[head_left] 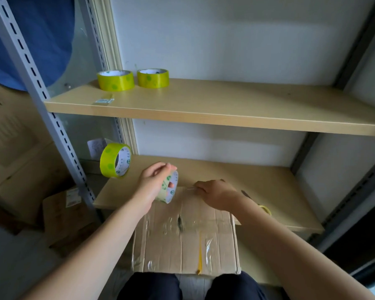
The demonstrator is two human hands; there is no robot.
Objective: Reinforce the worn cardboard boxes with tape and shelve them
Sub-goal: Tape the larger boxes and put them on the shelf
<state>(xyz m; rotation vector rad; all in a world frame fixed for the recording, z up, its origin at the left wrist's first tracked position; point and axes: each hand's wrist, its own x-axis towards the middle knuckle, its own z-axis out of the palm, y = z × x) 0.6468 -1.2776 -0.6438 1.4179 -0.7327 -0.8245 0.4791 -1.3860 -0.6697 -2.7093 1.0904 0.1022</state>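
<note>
Between the two hands ran a short strip of clear tape (189, 188), just above the far edge of the box (185, 239). The left hand (153, 180) gripped a nearly spent roll (170, 187), fingers curled round it, thumb through the core. The right hand (214, 193) pinched the strip's free end, knuckles up. Below both hands the box lay flat across the person's knees, its worn top already crossed with glossy tape, its far end against the lower shelf (268, 191). Left of the left hand a green roll (115, 160) stood on edge. Well above the hands, two more green rolls (115, 80) (153, 78) lay flat on the upper shelf (225, 105).
</note>
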